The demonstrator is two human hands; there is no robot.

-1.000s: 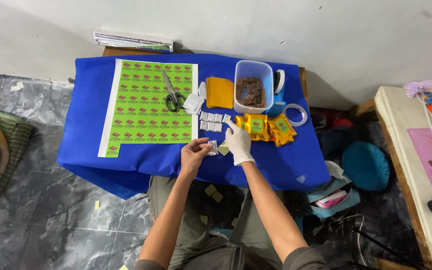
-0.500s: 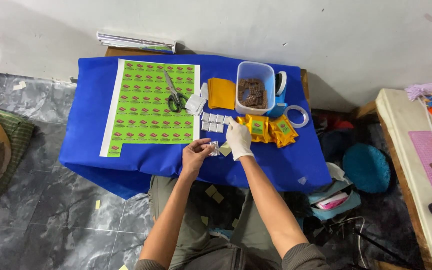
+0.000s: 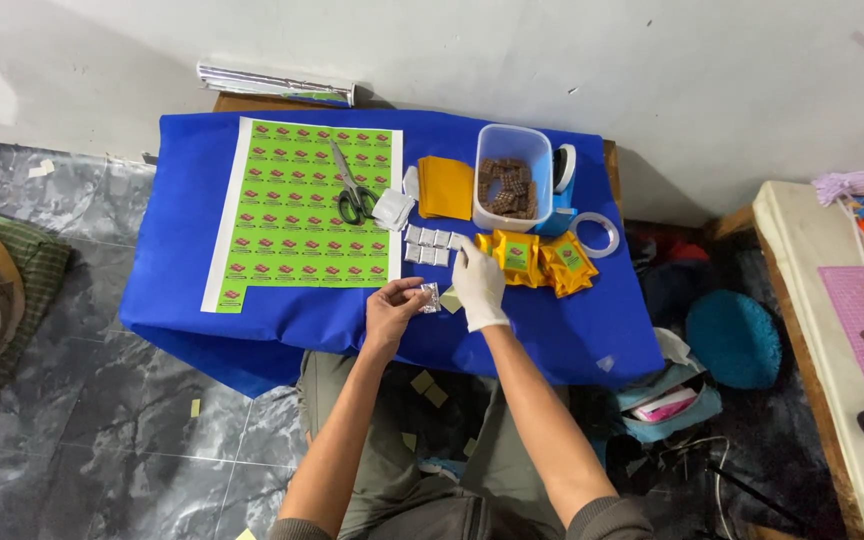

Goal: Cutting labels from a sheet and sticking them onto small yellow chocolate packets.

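Head view, blue-covered table (image 3: 252, 310), marbled floor (image 3: 102, 430) — perhaps tile

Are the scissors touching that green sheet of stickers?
Touching. The head view shows the scissors lying flat on the green sticker sheet, blades and handles both over its printed surface.

a matt blue cloth (image 3: 252, 320) is covering the bench; the shiny foil packet (image 3: 430, 297) is glinting, the clear plastic tub (image 3: 512, 145) is looking smooth, and a white rubbery glove (image 3: 479, 288) is looking matt.
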